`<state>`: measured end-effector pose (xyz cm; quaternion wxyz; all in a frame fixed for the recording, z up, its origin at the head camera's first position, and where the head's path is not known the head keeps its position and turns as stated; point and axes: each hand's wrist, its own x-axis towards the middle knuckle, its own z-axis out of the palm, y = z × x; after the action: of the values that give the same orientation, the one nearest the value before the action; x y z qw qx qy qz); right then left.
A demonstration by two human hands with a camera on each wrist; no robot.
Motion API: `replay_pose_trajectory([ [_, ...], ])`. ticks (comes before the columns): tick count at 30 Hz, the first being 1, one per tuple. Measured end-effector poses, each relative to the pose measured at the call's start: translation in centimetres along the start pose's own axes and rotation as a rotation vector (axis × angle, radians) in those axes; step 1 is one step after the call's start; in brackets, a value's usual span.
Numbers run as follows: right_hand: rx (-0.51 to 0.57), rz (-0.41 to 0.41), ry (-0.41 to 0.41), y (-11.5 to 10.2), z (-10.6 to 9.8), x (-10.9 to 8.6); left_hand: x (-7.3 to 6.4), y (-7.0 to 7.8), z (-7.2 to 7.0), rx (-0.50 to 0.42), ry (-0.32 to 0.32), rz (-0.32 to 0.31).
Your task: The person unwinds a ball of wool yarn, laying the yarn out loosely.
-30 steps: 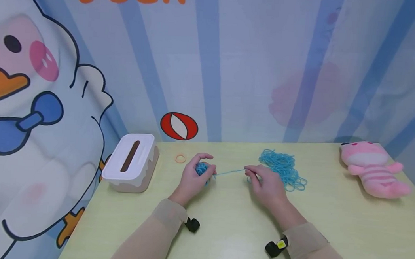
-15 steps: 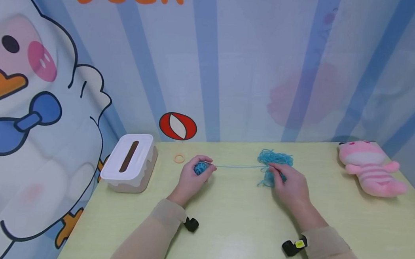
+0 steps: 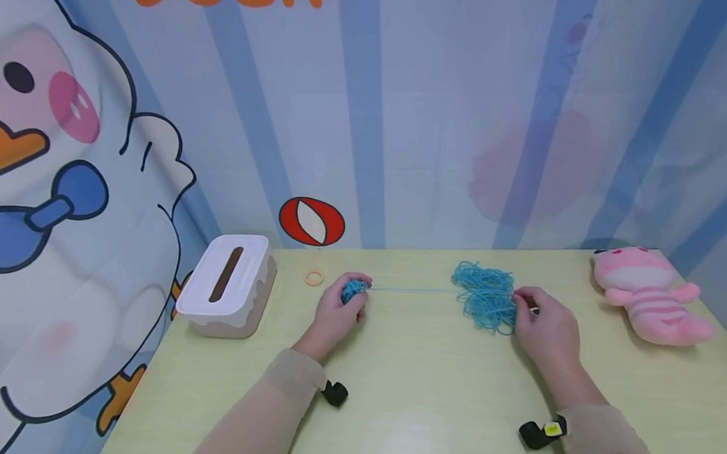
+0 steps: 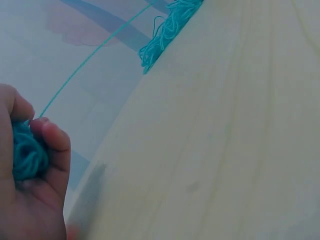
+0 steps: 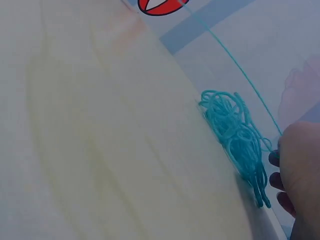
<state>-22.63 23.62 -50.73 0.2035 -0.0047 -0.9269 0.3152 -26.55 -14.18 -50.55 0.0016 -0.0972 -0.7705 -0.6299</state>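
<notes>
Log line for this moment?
left hand: holds yarn ball | right hand: pinches strand | strand: stretched between hands | loose pile: on table, beside right hand | box: table's left | plush toy: table's right

And there's matt, stringy yarn (image 3: 488,304)! The tabletop (image 3: 415,404), smooth, wood-grained, softly shining; the box (image 3: 244,290), smooth like plastic; a soft cloth plush toy (image 3: 654,297); a creased fabric-looking backdrop (image 3: 432,120).

At lower left, your left hand (image 4: 37,198) grips a teal yarn ball (image 4: 29,155) — a strand (image 4: 90,57) climbs to the top edge, near a loose yarn heap (image 4: 172,29).
</notes>
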Motion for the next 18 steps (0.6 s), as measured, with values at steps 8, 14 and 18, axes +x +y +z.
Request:
replay_pose_trajectory([
  [8, -0.058, -0.048, -0.128, 0.6, -0.2, -0.1, 0.3, -0.4, -0.1, -0.071, 0.009, -0.019],
  [14, 0.011, -0.096, 0.015, -0.3, 0.0, -0.1, 0.1, -0.1, -0.1, -0.012, -0.019, -0.026],
  [18, 0.105, -0.254, 0.208, -2.2, 1.1, -0.3, -0.1, 0.1, 0.1, -0.048, -0.069, -0.022],
])
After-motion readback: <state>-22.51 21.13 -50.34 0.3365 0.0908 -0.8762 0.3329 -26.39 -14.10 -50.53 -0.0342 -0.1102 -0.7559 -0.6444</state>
